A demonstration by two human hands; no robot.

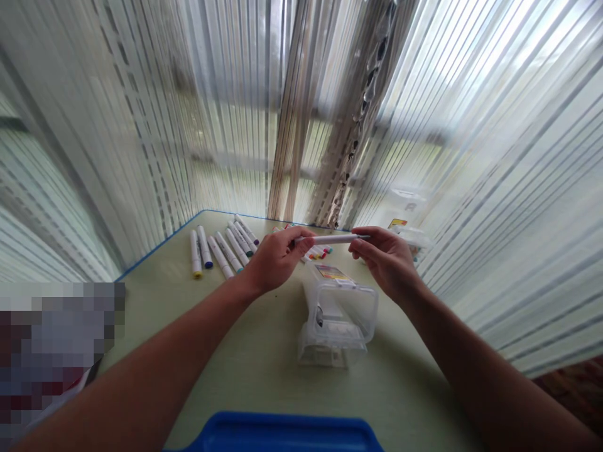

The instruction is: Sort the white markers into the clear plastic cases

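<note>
A slim white marker (332, 239) is held level above the table between my two hands. My left hand (277, 257) pinches one end of it, and the fingers of my right hand (389, 258) close on its grey tip at the other end. Just below lies a clear plastic case (342, 314) on its side, its open mouth towards me and a small dark item inside. Left of my left hand, several white markers (221, 251) with coloured ends lie in a loose row. Smaller markers with bright ends (323, 252) are partly hidden behind my hands.
Another clear container (409, 235) stands behind my right hand. A blue tray (287, 433) sits at the near edge of the pale green table (254, 376). Sheer striped curtains (235, 125) hang along the table's far sides. A blurred-out area covers the lower left.
</note>
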